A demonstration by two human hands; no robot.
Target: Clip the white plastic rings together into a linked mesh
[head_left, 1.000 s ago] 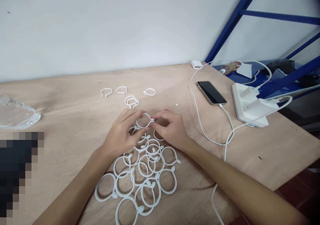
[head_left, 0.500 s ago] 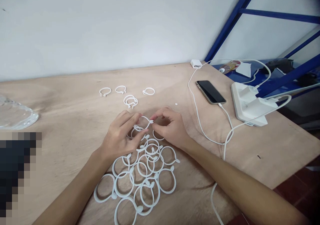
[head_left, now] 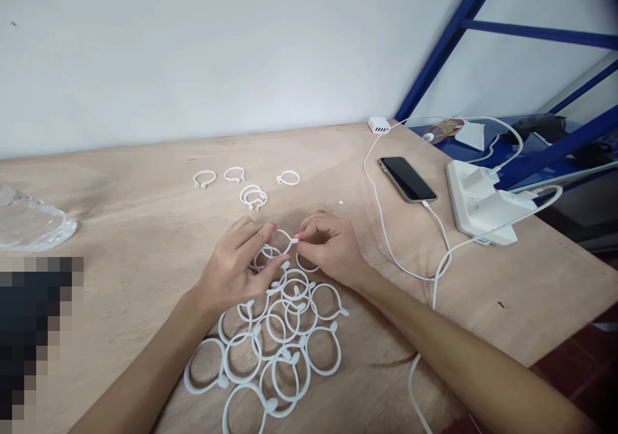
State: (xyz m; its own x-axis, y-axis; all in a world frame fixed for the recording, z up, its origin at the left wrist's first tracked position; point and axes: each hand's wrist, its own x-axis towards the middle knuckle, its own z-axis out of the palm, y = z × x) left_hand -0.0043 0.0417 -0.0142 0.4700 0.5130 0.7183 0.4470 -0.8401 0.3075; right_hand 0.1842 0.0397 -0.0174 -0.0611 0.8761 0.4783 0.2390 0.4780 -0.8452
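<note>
Between my two hands is a white plastic ring with a small clasp on its right side. My left hand grips the ring's left part between thumb and fingers. The thumb and index finger of my right hand pinch the clasp. Below my hands, several white rings lie in an overlapping pile on the wooden table. Farther back, a few more rings lie apart, among them one with its ends separated and one with crossed ends.
At the right are a phone on a white cable, a power strip with plugs, and a small white USB block. Clear plastic lies at the left. A blue metal frame stands beyond the table.
The clasp pinched by my right hand now looks closed together, where its two ends were slightly apart before. Both hands stay in nearly the same place.
</note>
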